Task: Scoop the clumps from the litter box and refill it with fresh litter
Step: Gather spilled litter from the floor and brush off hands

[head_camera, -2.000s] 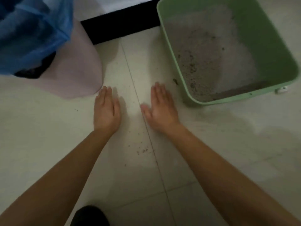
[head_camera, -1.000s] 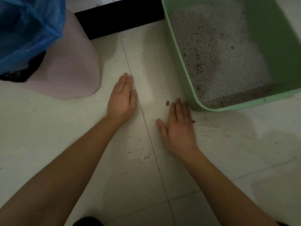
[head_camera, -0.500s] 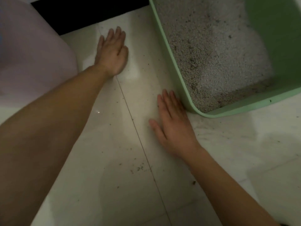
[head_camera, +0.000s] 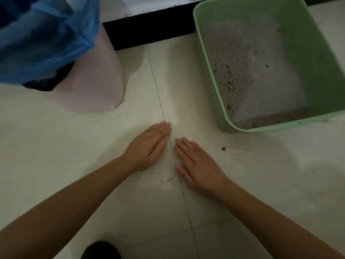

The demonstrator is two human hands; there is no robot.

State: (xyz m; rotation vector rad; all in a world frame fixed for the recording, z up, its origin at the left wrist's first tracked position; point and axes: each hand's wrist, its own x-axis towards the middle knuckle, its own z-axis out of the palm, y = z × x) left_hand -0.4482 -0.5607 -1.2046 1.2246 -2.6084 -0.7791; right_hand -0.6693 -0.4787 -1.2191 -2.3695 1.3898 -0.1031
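Observation:
A green litter box (head_camera: pixel 209 79) stands on the tiled floor at the upper right, with pale grey litter (head_camera: pixel 248 71) inside, speckled with dark bits along its left and front. My left hand (head_camera: pixel 147 146) lies flat on the floor with straight fingers, left of a tile seam. My right hand (head_camera: pixel 197 165) lies flat just right of that seam, fingertips close to the left hand. Both hold nothing. Loose grains (head_camera: pixel 167 180) are scattered on the floor between my wrists, and one small clump (head_camera: pixel 223 148) sits near the box's front corner.
A pink bin (head_camera: pixel 93 86) lined with a blue plastic bag (head_camera: pixel 44 38) stands at the upper left. A black baseboard (head_camera: pixel 149 30) runs along the back between bin and box. A dark shape (head_camera: pixel 100 250) shows at the bottom edge.
My left hand has swept back from near the baseboard to the middle of the floor. My right hand has moved left, away from the box's corner, so the two hands nearly meet.

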